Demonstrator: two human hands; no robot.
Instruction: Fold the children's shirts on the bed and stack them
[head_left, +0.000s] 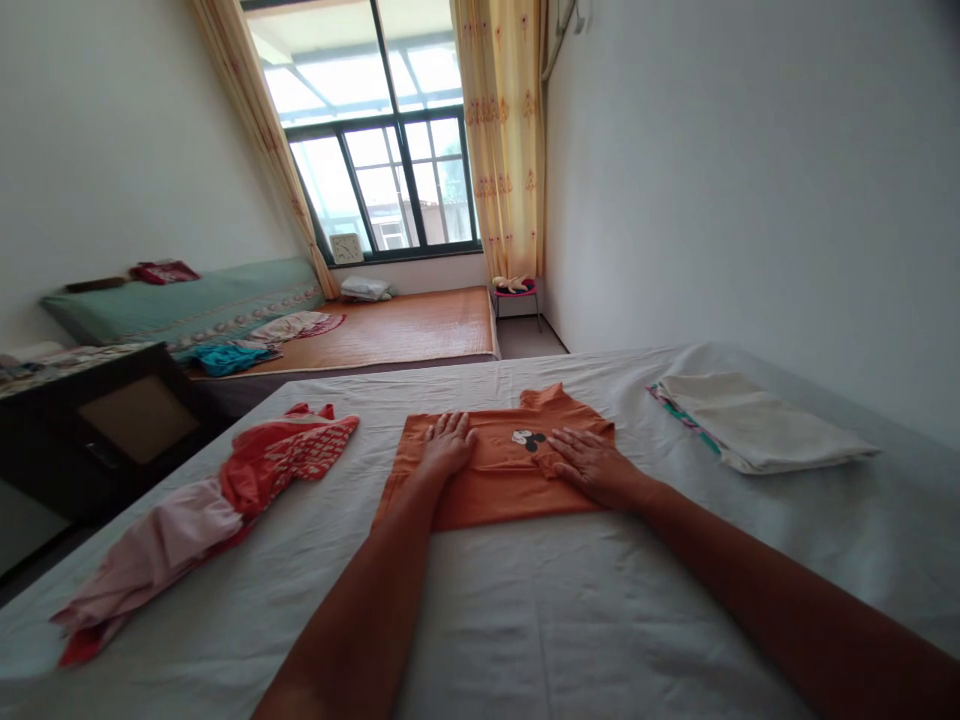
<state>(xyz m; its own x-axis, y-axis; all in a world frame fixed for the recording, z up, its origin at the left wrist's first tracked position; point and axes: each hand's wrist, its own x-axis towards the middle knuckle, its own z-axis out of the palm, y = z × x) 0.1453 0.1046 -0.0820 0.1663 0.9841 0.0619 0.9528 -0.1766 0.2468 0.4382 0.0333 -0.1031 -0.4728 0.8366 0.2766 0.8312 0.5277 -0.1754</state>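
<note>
An orange T-shirt [495, 490] with a small black-and-white cartoon print lies spread on the white sheet, its collar side to the right. On its left part my left hand [450, 443] rests flat, fingers stretched away from me. My right hand [596, 465] presses flat on the right part, near a sleeve and just beside the print. Neither hand grips the cloth. To the left lies a crumpled red and pink garment [259, 455]. Folded white cloth [772, 420] with a colourful edge sits to the right.
The white-sheeted bed [540, 600] fills the foreground, with a wall along the right. Beyond it stands another bed [397, 325] with a brown mat and a blue cloth [232, 357]. A dark cabinet [112, 430] is at left, and a small pink stool [516, 288] near the curtain.
</note>
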